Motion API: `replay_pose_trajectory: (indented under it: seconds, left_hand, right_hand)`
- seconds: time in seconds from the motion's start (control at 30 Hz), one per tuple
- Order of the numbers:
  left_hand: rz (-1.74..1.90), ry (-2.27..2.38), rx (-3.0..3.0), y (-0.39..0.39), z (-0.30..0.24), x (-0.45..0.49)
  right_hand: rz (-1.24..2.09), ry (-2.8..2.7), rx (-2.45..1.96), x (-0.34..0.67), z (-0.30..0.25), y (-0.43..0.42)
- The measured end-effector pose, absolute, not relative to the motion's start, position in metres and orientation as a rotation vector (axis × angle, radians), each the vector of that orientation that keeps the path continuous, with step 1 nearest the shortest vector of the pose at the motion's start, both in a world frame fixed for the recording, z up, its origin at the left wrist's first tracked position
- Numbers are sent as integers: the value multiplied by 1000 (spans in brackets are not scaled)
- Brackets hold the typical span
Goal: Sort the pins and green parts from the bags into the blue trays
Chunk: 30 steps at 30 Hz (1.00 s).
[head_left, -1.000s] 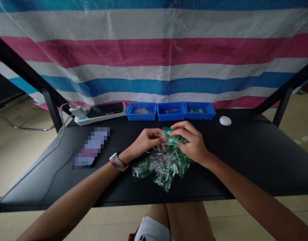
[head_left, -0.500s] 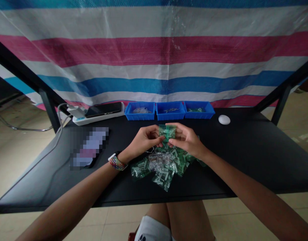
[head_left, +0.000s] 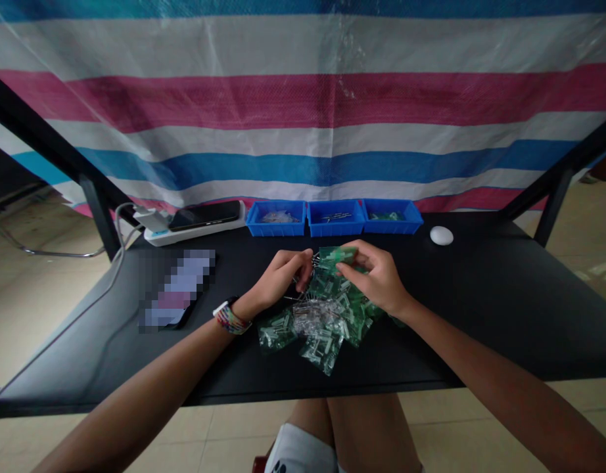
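Observation:
Over the middle of the black table (head_left: 480,315), my right hand (head_left: 376,279) pinches a small green plastic bag (head_left: 337,255) and holds it a little above the surface. My left hand (head_left: 280,279), with a coloured band at the wrist, has its fingers curled and pinched on thin wire-like parts (head_left: 310,261) right at that bag's left edge. Below both hands lies a heap of several more green and clear small bags (head_left: 323,322) with tiny components in them.
Three blue bins (head_left: 335,226) stand in a row at the table's back edge. Left of them a white power strip (head_left: 194,230) carries a dark phone (head_left: 207,214). A blurred flat item (head_left: 177,289) lies at left, a white oval object (head_left: 442,235) at back right. A striped tarp hangs behind.
My right hand has shifted the green bag slightly to the right and turned it flatter. My left hand has come off the bag and now pinches thin parts beside it.

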<state>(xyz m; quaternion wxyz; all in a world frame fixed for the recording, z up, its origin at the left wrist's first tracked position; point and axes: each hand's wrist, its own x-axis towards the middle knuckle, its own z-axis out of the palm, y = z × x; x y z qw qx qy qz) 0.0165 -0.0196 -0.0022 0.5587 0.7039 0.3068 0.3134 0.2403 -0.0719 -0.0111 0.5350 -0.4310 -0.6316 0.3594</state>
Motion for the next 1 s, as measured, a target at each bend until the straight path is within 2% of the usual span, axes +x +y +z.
replay_pose_trajectory:
  seconds: [0.2, 0.37, 0.47, 0.67, 0.73, 1.0]
  left_hand:
    - [595, 666, 1459, -18, -8, 18]
    - [618, 637, 1384, -18, -5, 18]
    - [644, 656, 1406, -18, -1, 18]
    - [729, 694, 1512, -15, -3, 18]
    - [728, 702, 1560, -15, -3, 19]
    - [718, 674, 1576, -19, 0, 21]
  right_hand:
    - [438, -1765, -891, 242, -5, -73]
    - [410, -1806, -838, 241, -6, -73]
    - [499, -1740, -893, 241, -7, -73]
    - [1203, -1344, -936, 241, -12, -69]
    - [1317, -1266, -917, 240, -13, -67]
    - [1145, -1267, -997, 241, -10, -61]
